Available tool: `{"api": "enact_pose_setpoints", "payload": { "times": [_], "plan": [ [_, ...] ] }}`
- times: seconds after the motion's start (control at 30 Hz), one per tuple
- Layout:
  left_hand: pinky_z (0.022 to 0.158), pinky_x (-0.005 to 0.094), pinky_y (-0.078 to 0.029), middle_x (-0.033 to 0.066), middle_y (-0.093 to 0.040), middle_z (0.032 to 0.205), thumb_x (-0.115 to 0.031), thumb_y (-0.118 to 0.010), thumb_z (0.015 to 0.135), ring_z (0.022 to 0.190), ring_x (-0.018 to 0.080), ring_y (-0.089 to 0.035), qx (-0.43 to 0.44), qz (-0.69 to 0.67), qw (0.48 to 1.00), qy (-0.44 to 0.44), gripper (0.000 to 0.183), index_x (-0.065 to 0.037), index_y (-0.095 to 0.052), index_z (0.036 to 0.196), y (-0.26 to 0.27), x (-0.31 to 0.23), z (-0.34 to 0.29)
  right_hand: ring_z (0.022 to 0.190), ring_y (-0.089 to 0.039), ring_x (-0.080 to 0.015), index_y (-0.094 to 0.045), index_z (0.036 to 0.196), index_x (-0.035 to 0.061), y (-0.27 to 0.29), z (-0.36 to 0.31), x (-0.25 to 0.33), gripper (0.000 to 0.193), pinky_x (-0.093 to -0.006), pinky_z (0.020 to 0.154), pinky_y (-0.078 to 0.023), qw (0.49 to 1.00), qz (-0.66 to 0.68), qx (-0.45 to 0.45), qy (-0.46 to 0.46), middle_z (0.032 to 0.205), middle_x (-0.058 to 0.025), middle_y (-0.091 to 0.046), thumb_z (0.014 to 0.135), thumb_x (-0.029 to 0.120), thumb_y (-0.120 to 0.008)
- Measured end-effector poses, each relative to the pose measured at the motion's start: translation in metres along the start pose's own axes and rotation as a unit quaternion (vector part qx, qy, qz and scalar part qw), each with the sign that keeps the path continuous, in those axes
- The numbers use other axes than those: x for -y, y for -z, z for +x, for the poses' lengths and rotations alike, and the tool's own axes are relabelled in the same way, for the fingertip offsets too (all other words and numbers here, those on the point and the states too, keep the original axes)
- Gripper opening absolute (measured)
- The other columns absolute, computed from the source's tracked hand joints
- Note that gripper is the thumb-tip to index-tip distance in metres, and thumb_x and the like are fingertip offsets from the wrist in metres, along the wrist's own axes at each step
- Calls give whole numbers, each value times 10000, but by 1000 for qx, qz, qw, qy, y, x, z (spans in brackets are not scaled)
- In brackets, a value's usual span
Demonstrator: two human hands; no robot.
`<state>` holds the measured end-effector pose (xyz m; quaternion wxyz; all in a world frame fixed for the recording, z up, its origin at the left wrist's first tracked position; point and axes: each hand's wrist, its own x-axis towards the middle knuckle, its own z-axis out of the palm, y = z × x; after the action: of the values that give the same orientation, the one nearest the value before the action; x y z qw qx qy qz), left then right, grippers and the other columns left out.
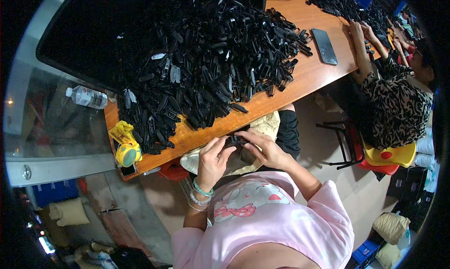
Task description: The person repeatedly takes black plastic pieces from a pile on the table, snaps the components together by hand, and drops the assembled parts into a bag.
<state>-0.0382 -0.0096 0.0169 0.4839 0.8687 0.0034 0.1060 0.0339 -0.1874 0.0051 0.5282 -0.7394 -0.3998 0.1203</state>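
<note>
Desk (pixel 302 83): orange-brown wood, mostly buried under a heap of small black parts (pixel 201 67). Dark phone (pixel 324 46) lies toward its right; yellow item (pixel 127 144) at its left corner; clear bottle (pixel 89 98) beyond its left end. In front of the near edge, left hand (pixel 214 159) and right hand (pixel 263 149) both pinch one black part (pixel 233 142). Co-worker (pixel 396 105) sits right of the desk on a yellow-and-red seat (pixel 388 154); pale floor (pixel 356 187) below.

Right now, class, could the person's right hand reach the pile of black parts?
Probably yes: only the table's bare edge seems to separate the right hand from the pile, though that hand holds a small black part.
</note>
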Motion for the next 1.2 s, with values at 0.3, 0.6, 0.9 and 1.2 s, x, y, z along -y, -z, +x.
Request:
{"api": "enact_pose_setpoints", "payload": {
  "times": [0.3, 0.6, 0.9, 1.2],
  "plan": [
    [543, 369, -434, 182, -537, 713, -50, -659, 776, 625, 330, -557, 7, 49, 996, -75, 194, 89, -586, 890, 12, 3, -5, 840, -519, -357, -461, 1160, -68, -18, -7, -4, 408, -414, 729, -432, 995, -73, 25, 59, 901, -189, -500, 764, -42, -554],
    [482, 226, -402, 65, -564, 812, -75, -583, 878, 615, 86, -529, -73, -139, 983, 99, 185, 66, -598, 997, -23, 18, -17, 918, -544, -345, -459, 1258, -3, -40, -4, -11, 534, -377, 781, -460, 999, -38, -24, 15, 1042, -195, -500, 745, -44, -600],
    [483, 179, -371, 41, -586, 749, -40, -558, 858, 546, 64, -499, -35, -388, 897, 208, 256, 36, -611, 1096, -11, 22, -19, 873, -561, -159, -543, 930, -27, -36, 7, -22, 176, -286, 768, -456, 946, 306, -46, -97, 941, -91, -549, 782, -45, -637],
    [493, 264, -413, 46, -530, 692, -390, -402, 957, 592, 131, -488, -35, -705, 700, 106, 428, -48, -514, 726, -13, 65, 10, 815, -537, -309, -562, 944, 21, -20, 42, -35, 223, -366, 699, -433, 959, -181, -217, 37, 890, -136, -529, 748, 51, -665]
  ]
}}
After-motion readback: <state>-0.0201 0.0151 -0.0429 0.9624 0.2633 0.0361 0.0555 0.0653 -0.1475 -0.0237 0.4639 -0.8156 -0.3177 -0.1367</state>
